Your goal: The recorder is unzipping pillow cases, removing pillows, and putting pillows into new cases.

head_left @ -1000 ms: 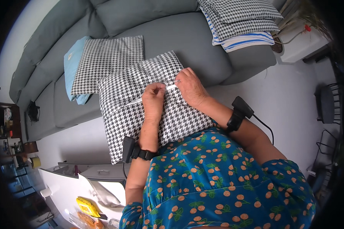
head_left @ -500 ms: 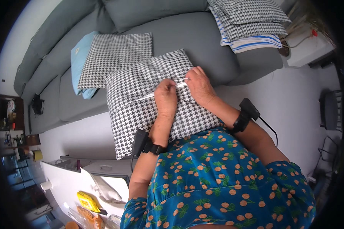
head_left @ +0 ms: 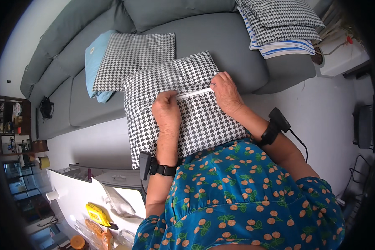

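Observation:
A black-and-white houndstooth cushion [head_left: 191,129] rests against my lap, its far edge over the sofa seat. Across its face runs a white zipper [head_left: 194,93], the stretch between my hands laid bare. My left hand [head_left: 166,111] is closed, with thumb and forefinger pinched at the left part of the zipper; whether the slider is in them is hidden. At the zipper's right end, near the cushion's right edge, my right hand [head_left: 227,95] pinches the end of it. Both wrists wear black straps with a small black device.
The grey sofa [head_left: 204,35] curves behind, bearing another houndstooth cushion [head_left: 137,58] over a light blue one [head_left: 96,62]. Cushions and striped cloth [head_left: 287,48] are stacked at the far right. A white table [head_left: 77,198] at lower left holds a yellow packet [head_left: 97,214] and a cloth [head_left: 117,202].
My left hand has slid left along the zipper, away from my right hand, and more white strip shows between them. My right hand stays at the zipper's right end.

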Motion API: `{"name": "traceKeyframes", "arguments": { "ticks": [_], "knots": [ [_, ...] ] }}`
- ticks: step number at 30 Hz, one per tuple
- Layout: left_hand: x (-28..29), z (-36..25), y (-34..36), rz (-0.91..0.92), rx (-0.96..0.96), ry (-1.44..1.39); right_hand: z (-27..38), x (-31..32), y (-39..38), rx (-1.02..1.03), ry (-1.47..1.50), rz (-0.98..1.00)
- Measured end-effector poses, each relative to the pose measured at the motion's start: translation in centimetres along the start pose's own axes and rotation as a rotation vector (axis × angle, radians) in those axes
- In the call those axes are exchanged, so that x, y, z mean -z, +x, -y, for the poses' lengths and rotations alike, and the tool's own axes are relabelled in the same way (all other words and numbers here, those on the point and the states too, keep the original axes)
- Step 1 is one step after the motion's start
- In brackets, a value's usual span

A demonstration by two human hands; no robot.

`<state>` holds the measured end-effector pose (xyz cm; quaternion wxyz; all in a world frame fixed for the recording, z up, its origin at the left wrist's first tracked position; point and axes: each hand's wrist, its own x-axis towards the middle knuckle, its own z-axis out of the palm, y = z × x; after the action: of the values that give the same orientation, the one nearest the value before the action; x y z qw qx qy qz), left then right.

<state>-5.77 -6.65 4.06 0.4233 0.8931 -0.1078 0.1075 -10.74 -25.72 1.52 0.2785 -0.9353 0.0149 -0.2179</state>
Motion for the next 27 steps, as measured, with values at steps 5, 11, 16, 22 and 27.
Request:
{"name": "traceKeyframes", "arguments": {
  "ticks": [5,11,16,22,27],
  "knots": [
    [1.8,0.8,-0.2,0.0,-0.07,0.057,-0.3,-0.2,0.0,0.07,0.001,0.001],
    [4.1,2.5,0.0,-0.027,0.052,0.028,0.8,0.4,0.2,0.045,0.043,0.014],
    [5.4,3.7,-0.2,-0.196,-0.13,0.088,0.0,0.0,0.2,0.103,-0.036,-0.01],
    [7.1,4.2,-1.5,-0.236,-0.046,0.216,0.5,1.2,1.5,0.12,0.075,-0.057],
    [8.1,5.4,-1.7,-0.291,0.041,0.227,1.5,2.9,1.9,0.173,0.054,-0.043]
  ]
}}
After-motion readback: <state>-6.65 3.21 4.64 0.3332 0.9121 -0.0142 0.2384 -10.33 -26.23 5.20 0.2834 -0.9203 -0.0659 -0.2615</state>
